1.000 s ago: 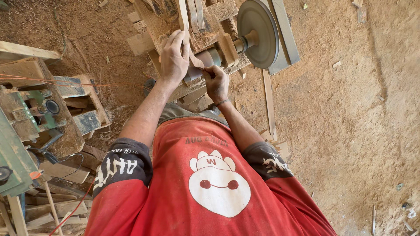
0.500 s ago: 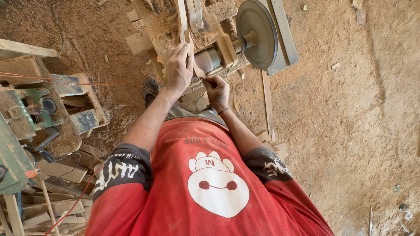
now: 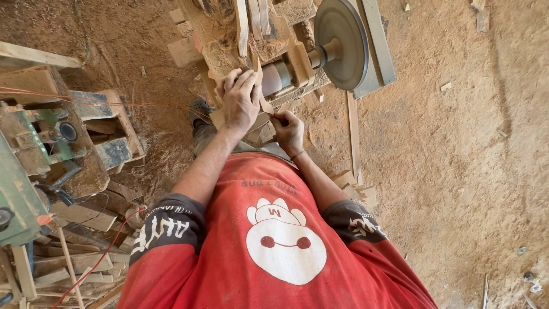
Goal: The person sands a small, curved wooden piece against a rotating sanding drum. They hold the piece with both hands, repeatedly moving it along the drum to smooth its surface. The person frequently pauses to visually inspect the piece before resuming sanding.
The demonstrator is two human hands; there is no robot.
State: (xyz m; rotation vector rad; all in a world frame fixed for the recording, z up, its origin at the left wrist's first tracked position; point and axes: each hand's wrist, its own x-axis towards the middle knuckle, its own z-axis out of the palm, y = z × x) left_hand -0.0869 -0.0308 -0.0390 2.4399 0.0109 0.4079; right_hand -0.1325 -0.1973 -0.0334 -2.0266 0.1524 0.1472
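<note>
view: head cam, looking straight down own torso; red shirt (image 3: 274, 252) fills the lower frame
left hand (image 3: 240, 103): palm down, fingers curled over a thin wood piece (image 3: 258, 86), pressing it onto the bench edge
right hand (image 3: 289, 130): closed, pinching the near end of the same wood piece from below; thin band on the wrist
wood piece: flat, pale, narrow; runs from between the two hands up toward the drum (image 3: 275, 77); far tip just beside or touching the drum, cannot tell which
drum: grey cylinder on a horizontal shaft, just right of the left hand
disc (image 3: 341, 43): big round grey wheel on the same shaft, right of the drum, edge-on tilt
bench (image 3: 220, 28): rough timber frame, coated in sawdust, slats standing at the top
floor (image 3: 457, 143): packed dirt and sawdust, scattered chips, one long strip (image 3: 354, 134) lying right of the hands
shoe (image 3: 200, 109): visible under the left forearm, dusty
left side: green machine (image 3: 17, 189), timber offcuts (image 3: 86, 212), red cable (image 3: 97, 257) running across the scrap pile
</note>
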